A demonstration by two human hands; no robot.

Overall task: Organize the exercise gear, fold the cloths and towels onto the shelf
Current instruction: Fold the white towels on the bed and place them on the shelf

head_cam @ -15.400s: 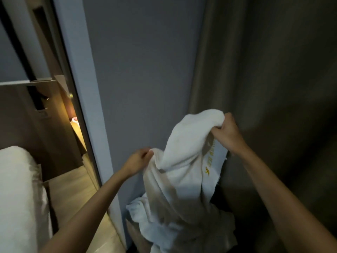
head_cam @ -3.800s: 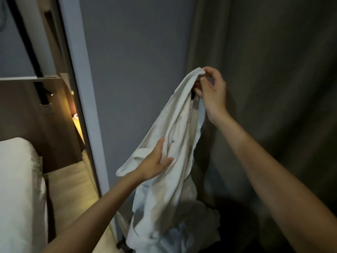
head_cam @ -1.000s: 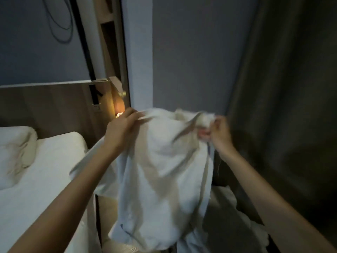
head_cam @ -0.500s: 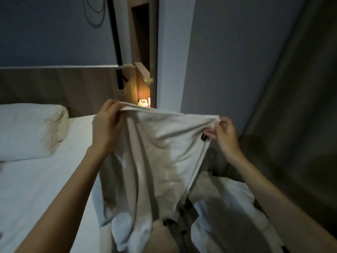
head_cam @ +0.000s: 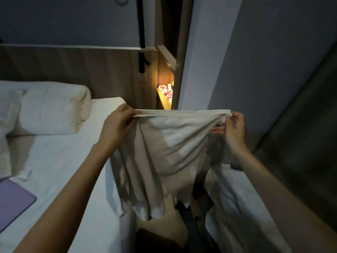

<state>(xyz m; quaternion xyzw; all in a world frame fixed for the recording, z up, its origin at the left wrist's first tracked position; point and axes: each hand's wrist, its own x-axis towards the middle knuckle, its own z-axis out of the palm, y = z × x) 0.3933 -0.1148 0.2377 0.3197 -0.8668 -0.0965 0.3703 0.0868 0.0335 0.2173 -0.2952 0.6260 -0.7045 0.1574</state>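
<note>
A white towel (head_cam: pixel 169 148) hangs in front of me, stretched flat by its top edge. My left hand (head_cam: pixel 116 125) pinches the top left corner. At the top right corner my right hand (head_cam: pixel 234 127) pinches the edge. The towel's lower end droops in folds down to knee height between the bed and a second heap of white cloth (head_cam: pixel 235 207) lying at the lower right.
A bed (head_cam: pixel 60 172) with a white sheet and a pillow (head_cam: pixel 52 108) fills the left. A purple flat object (head_cam: pixel 12 199) lies on it. A lit wooden shelf nook (head_cam: pixel 166 92) with small red and white items sits behind. A grey wall and a curtain (head_cam: pixel 300 125) stand right.
The view has swung left and down toward the bed. My hands have spread apart, and the towel's top edge is now pulled straight between them instead of bunched.
</note>
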